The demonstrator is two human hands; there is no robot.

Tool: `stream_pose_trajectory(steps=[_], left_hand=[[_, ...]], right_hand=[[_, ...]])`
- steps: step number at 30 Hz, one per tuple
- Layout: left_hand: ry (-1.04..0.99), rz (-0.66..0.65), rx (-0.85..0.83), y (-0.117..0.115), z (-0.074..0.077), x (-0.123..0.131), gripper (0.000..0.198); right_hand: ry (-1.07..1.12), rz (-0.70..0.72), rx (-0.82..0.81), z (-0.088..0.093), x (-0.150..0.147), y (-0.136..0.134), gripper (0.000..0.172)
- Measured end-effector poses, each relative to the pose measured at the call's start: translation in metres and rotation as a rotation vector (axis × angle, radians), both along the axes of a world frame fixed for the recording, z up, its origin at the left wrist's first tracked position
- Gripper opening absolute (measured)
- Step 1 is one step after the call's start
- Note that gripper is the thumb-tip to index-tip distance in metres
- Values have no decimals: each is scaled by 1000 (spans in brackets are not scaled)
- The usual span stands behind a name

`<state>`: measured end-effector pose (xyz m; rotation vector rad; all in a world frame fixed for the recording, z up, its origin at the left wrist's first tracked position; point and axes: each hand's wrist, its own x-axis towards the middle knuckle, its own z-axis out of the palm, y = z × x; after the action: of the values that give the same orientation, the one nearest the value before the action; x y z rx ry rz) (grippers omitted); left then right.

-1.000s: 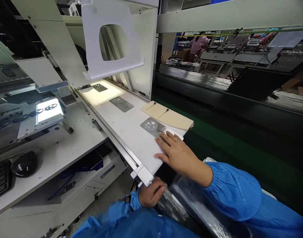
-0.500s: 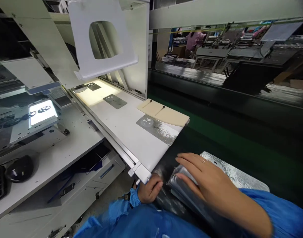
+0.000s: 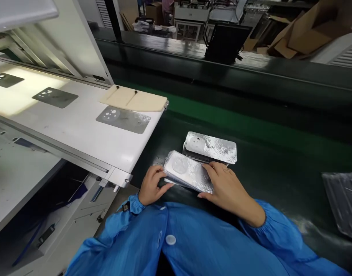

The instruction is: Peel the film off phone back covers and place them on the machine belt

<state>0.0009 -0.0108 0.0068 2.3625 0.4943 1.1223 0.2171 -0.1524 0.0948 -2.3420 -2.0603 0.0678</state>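
Observation:
A stack of thin silvery plates (image 3: 185, 171) with round cut-outs lies on the dark green belt (image 3: 265, 153) just in front of me. My left hand (image 3: 151, 184) grips the stack's near left corner with curled fingers. Across the stack's right part lies my right hand (image 3: 226, 188), fingers pressed on its top and edge. A second silvery stack (image 3: 212, 146) sits right behind it. One single plate (image 3: 123, 119) rests on the white conveyor table (image 3: 78, 134) to the left.
Two more grey plates (image 3: 55, 97) lie further along the white table toward the lit machine opening. A beige pad (image 3: 134, 100) sits at the table's far corner. Another wrapped silvery pile (image 3: 344, 199) lies at the right on the belt. Cardboard boxes (image 3: 305, 34) stand beyond the belt.
My right hand left the plate on the white table and came back to the stack on the belt. My left hand moved from the table's corner onto the stack. My view swung right and down.

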Motion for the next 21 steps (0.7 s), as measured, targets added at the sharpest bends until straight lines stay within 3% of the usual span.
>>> stream_pose_trajectory(steps=[13, 17, 21], left_hand=[[17, 21, 9, -4, -1, 8, 18], [20, 18, 6, -4, 1, 8, 17], [-43, -19, -30, -4, -4, 3, 23]], right_hand=[[87, -25, -26, 5, 10, 14, 87], [175, -71, -2, 11, 11, 13, 63], [397, -52, -30, 26, 13, 6, 19]])
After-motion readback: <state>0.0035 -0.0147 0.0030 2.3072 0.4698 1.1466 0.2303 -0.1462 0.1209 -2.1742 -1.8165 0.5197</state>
